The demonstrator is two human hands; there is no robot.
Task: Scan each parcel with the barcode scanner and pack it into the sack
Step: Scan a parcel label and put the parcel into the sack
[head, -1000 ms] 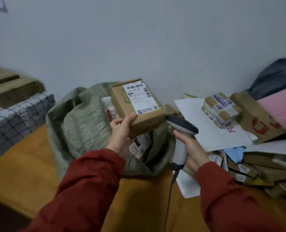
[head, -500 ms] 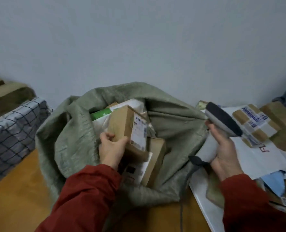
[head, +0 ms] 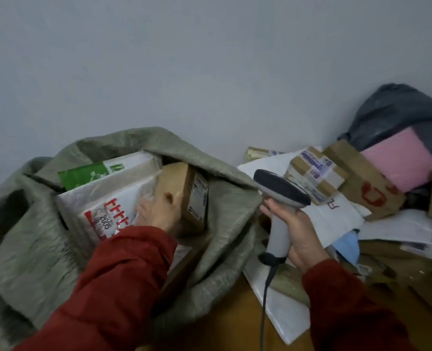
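The left hand (head: 159, 211) is reaching into the open mouth of the grey-green woven sack (head: 225, 224) and is gripping a cardboard parcel (head: 179, 183). Its thumb is lying across the brown face and its fingers are curling down round the near edge, though motion blur is softening the outline. The parcel is sitting inside the sack on edge, and its white shipping label is facing right. The print on that label is too blurred to read.

The right hand (head: 298, 234) is closing firmly round the pale handle of the barcode scanner (head: 280, 191), holding it upright just beside the sack's right rim. The dark scanner head is pointing up and to the left, and the cable (head: 264, 300) is hanging down from the handle's base.

Beside the left hand's knuckles, a white plastic parcel (head: 103, 198) is lying in the sack, showing red characters and the number "2005". Behind it, a green and white parcel (head: 88, 173) is leaning; its lettering is illegible.

To the right, a heap is resting on the wooden worktop (head: 235, 325): a taped box (head: 316, 173) with blue print on its tape, a brown paper bag (head: 369, 188) carrying large red marks, a pink parcel (head: 399, 158) and a white mailer (head: 336, 214) with a handwritten mark.
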